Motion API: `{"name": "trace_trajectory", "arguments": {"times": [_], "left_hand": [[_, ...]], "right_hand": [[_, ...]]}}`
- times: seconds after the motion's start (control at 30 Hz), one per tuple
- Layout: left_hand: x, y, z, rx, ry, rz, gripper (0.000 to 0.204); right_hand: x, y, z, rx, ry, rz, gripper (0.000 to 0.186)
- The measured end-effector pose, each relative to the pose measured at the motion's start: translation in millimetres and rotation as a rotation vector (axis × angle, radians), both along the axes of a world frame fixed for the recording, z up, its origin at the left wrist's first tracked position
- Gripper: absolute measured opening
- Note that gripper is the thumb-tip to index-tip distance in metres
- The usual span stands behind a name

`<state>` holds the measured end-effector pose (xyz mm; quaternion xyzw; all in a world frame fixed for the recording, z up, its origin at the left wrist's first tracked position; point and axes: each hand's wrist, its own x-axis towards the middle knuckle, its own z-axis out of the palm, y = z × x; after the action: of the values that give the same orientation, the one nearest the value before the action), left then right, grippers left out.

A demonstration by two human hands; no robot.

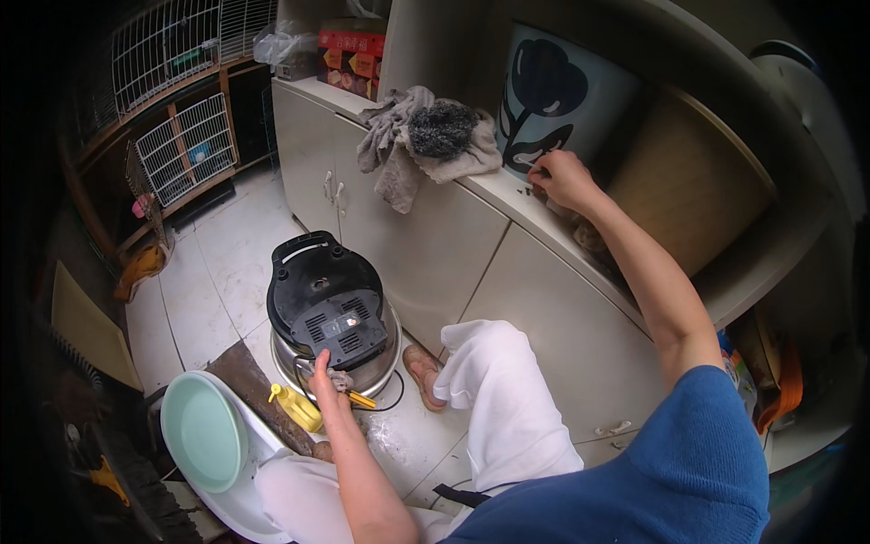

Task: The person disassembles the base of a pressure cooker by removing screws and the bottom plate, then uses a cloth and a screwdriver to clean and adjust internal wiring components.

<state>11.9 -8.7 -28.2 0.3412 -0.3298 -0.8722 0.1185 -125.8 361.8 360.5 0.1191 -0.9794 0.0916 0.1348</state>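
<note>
Head view: you seem to be picking at small dark bits (525, 191) on the ledge (518, 204).
Your right hand (564, 181) curls beside them, your left (324, 384) by the upturned black appliance (324, 283); I cannot tell either grip. Next likely needs a fine pinch.

White wire cage (186, 150), red box (352, 59), pale green basin (199, 435)

Light printed characters are borne across the upper front of the red box (352, 62), which is placed on the cabinet (399, 245) at the far left. A small pale label-like patch (348, 321) is carried by the black appliance (313, 283), centre-left; any print on it cannot be read.
</note>
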Motion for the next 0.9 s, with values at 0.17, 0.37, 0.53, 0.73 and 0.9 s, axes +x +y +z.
{"name": "trace_trajectory", "arguments": {"times": [0.17,0.37,0.53,0.73,0.9], "left_hand": [[0,-1,0,0.006,-0.014,0.011,0.043],[-2,9,7,-0.003,-0.024,0.068,0.027],[1,8,4,0.027,0.003,0.017,0.029],[3,5,18,0.016,-0.055,0.014,0.04],[9,4,17,-0.016,0.071,0.011,0.045]], "right_hand": [[4,-2,3,0.028,0.035,0.0,0.012],[8,-3,3,0.004,0.052,-0.03,0.009],[3,-2,2,-0.067,0.052,-0.014,0.011],[53,-56,13,-0.345,-0.025,0.267,0.023],[77,-108,-56,-0.521,-0.564,0.335,0.023]]}}
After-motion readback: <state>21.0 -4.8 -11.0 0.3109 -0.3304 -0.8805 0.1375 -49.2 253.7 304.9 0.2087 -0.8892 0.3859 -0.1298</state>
